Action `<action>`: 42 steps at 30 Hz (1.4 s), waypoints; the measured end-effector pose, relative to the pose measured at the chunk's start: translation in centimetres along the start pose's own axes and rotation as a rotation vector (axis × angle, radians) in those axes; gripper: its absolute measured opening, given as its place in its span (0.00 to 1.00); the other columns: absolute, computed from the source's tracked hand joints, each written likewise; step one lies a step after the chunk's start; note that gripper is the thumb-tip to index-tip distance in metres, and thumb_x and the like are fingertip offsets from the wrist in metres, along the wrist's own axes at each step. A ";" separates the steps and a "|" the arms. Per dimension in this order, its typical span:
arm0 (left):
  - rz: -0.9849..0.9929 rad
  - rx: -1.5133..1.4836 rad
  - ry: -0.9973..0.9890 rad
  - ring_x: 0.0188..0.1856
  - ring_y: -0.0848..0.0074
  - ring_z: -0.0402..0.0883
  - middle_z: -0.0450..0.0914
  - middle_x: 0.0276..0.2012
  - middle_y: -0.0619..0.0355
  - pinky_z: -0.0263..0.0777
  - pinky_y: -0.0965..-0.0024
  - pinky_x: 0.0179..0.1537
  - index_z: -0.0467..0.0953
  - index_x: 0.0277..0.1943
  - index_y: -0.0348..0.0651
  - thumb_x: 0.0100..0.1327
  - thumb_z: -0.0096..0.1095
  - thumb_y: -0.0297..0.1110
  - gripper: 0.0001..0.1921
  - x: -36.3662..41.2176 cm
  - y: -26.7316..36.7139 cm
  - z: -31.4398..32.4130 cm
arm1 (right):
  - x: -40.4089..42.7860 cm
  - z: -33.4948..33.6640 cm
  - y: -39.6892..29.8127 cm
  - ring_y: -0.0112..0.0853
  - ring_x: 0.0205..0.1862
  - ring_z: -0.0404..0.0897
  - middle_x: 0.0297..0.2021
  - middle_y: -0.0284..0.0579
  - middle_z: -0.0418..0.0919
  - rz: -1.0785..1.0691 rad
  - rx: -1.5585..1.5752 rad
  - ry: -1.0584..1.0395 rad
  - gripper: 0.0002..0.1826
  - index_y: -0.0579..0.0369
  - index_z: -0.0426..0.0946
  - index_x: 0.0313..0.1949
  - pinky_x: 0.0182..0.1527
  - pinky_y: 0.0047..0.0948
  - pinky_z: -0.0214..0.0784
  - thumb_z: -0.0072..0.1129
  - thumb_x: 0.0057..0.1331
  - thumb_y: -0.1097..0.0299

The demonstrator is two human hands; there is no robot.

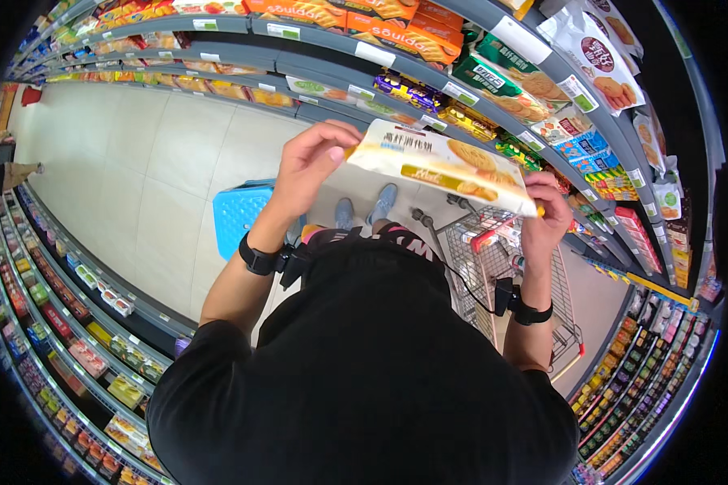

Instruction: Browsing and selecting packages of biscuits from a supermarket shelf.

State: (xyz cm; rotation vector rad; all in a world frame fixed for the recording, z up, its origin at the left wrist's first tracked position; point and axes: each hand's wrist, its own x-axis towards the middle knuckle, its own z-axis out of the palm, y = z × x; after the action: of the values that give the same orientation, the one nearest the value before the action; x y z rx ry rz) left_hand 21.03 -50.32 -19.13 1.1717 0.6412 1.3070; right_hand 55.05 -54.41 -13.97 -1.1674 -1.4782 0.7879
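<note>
Between my two hands I hold a long white and yellow pack of biscuits (443, 159), with biscuits pictured on its wrapper and writing on it. My left hand (315, 160) pinches its left end between thumb and fingers. At the other end, my right hand (546, 206) grips the yellow-tipped corner. The pack is off the shelf, slightly tilted, its right end lower in the picture. Its underside is hidden. Beyond it runs a grey shelf edge (461, 97) with price tags and packets of biscuits.
To my right stands a wire shopping cart (485, 242) with goods inside. A blue plastic stool or box (239, 215) sits on the tiled floor (164, 151) at my left. Stocked shelves (79, 339) line the aisle behind me. A person's leg (21, 173) shows at far left.
</note>
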 end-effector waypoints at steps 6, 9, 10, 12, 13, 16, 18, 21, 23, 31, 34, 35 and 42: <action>-0.279 0.018 0.063 0.39 0.82 0.76 0.77 0.37 0.60 0.70 0.77 0.42 0.73 0.42 0.37 0.63 0.58 0.25 0.06 3.1 -2.4 2.8 | 1.2 -3.1 1.7 0.27 0.41 0.72 0.39 0.45 0.73 -0.006 0.064 -0.033 0.05 0.65 0.76 0.35 0.45 0.23 0.63 0.53 0.58 0.83; -0.265 -0.057 0.045 0.39 0.82 0.76 0.76 0.39 0.61 0.70 0.78 0.41 0.72 0.44 0.37 0.61 0.59 0.23 0.08 5.2 -3.1 4.7 | 1.7 -4.3 2.9 0.24 0.39 0.71 0.39 0.44 0.72 0.068 0.148 0.045 0.05 0.67 0.75 0.35 0.40 0.19 0.63 0.52 0.59 0.85; -0.239 -0.117 0.061 0.39 0.83 0.76 0.76 0.40 0.61 0.69 0.78 0.41 0.72 0.45 0.37 0.61 0.59 0.21 0.10 5.9 -3.3 5.3 | 1.9 -4.8 3.6 0.24 0.38 0.71 0.39 0.44 0.72 0.096 0.180 0.067 0.06 0.66 0.75 0.35 0.39 0.18 0.63 0.52 0.58 0.86; -0.251 -0.111 0.075 0.39 0.82 0.76 0.75 0.43 0.61 0.69 0.78 0.41 0.71 0.47 0.38 0.60 0.59 0.21 0.12 7.2 -3.3 6.5 | 2.6 -5.8 4.9 0.23 0.36 0.70 0.39 0.43 0.71 0.108 0.235 0.083 0.06 0.65 0.74 0.34 0.37 0.19 0.63 0.53 0.57 0.87; -0.268 -0.118 0.094 0.40 0.82 0.75 0.74 0.45 0.61 0.69 0.78 0.42 0.70 0.48 0.38 0.60 0.59 0.20 0.13 7.7 -3.3 7.1 | 2.7 -6.3 5.5 0.23 0.36 0.70 0.39 0.43 0.71 0.090 0.251 0.078 0.06 0.65 0.74 0.34 0.37 0.19 0.63 0.53 0.57 0.87; -0.412 -0.077 0.117 0.43 0.81 0.76 0.73 0.49 0.58 0.70 0.76 0.45 0.66 0.57 0.37 0.59 0.55 0.19 0.21 8.5 -3.1 8.1 | 3.1 -7.3 7.8 0.23 0.38 0.71 0.42 0.43 0.70 0.154 0.263 0.098 0.12 0.63 0.73 0.39 0.40 0.17 0.63 0.53 0.56 0.88; -0.446 -0.048 0.086 0.43 0.80 0.77 0.75 0.48 0.58 0.71 0.77 0.43 0.63 0.60 0.37 0.58 0.52 0.17 0.25 9.0 -3.5 8.7 | 3.7 -7.7 8.7 0.22 0.38 0.71 0.45 0.42 0.70 0.132 0.329 0.082 0.15 0.62 0.71 0.43 0.43 0.16 0.63 0.52 0.55 0.88; -0.427 0.026 0.116 0.39 0.83 0.78 0.80 0.41 0.59 0.70 0.80 0.40 0.65 0.60 0.36 0.58 0.51 0.17 0.24 9.4 -3.1 9.8 | 5.4 -7.6 8.8 0.23 0.39 0.72 0.49 0.44 0.70 0.233 0.493 0.103 0.23 0.61 0.68 0.51 0.44 0.17 0.65 0.53 0.55 0.88; -0.527 0.170 0.119 0.35 0.86 0.77 0.81 0.35 0.61 0.69 0.81 0.37 0.70 0.56 0.35 0.60 0.52 0.19 0.20 9.5 -2.4 10.0 | 6.7 -7.5 8.6 0.25 0.41 0.73 0.52 0.46 0.69 0.262 0.527 0.099 0.27 0.62 0.65 0.56 0.44 0.18 0.66 0.55 0.54 0.87; -0.411 0.217 0.211 0.32 0.89 0.75 0.80 0.34 0.63 0.69 0.81 0.34 0.73 0.51 0.34 0.61 0.55 0.21 0.15 10.7 -0.1 7.2 | 10.6 -5.3 8.7 0.18 0.31 0.69 0.33 0.33 0.70 0.263 0.545 -0.070 0.25 0.67 0.68 0.54 0.32 0.14 0.61 0.60 0.55 0.84; -0.331 0.176 0.184 0.31 0.90 0.73 0.78 0.33 0.65 0.68 0.83 0.33 0.73 0.52 0.34 0.60 0.56 0.18 0.17 11.9 2.1 5.6 | 11.4 -4.4 8.6 0.20 0.36 0.70 0.37 0.35 0.71 0.277 0.494 -0.129 0.26 0.67 0.69 0.52 0.33 0.15 0.63 0.66 0.54 0.77; -0.313 0.152 0.150 0.31 0.90 0.73 0.77 0.32 0.66 0.67 0.83 0.33 0.73 0.52 0.34 0.58 0.56 0.17 0.18 12.6 3.2 5.3 | 11.7 -3.9 8.4 0.20 0.38 0.71 0.39 0.36 0.72 0.285 0.467 -0.153 0.27 0.67 0.69 0.52 0.34 0.16 0.64 0.69 0.54 0.74; -0.172 0.160 -0.193 0.36 0.88 0.72 0.75 0.37 0.64 0.66 0.82 0.37 0.76 0.47 0.34 0.51 0.52 0.14 0.19 17.9 9.3 -0.1 | 15.3 -0.2 1.2 0.22 0.32 0.68 0.37 0.40 0.69 0.075 0.317 -0.070 0.14 0.67 0.74 0.43 0.33 0.16 0.60 0.57 0.55 0.85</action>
State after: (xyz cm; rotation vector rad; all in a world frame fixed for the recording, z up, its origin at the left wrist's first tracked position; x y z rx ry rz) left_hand 21.14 -34.63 -6.38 1.3242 0.6974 0.9987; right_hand 55.88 -39.59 -10.02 -0.9665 -1.3133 1.0808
